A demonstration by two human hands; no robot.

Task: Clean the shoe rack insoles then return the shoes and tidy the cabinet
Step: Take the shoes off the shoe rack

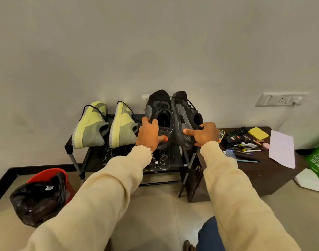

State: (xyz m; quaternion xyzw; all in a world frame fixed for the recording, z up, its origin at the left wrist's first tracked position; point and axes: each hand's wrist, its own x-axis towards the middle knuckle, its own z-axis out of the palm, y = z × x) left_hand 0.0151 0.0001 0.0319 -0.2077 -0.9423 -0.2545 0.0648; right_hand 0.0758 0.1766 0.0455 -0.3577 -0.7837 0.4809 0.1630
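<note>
My left hand [148, 134] and right hand [203, 134] each grip a black shoe [161, 113] by its heel, toes toward twelve o'clock, to seat them on the rack [71, 145].

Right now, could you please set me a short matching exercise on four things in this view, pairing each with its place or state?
Things:
1. black shoes
2. yellow-green sneakers
3. red bin
4. white paper sheet

Places or states:
A. on the floor to the left of the shoe rack, lined with a black bag
B. lying on the dark low table to the right
C. one gripped in the left hand, one in the right hand
D. resting on the rack's top tier, toes against the wall

Pairs: 1-C, 2-D, 3-A, 4-B
</note>
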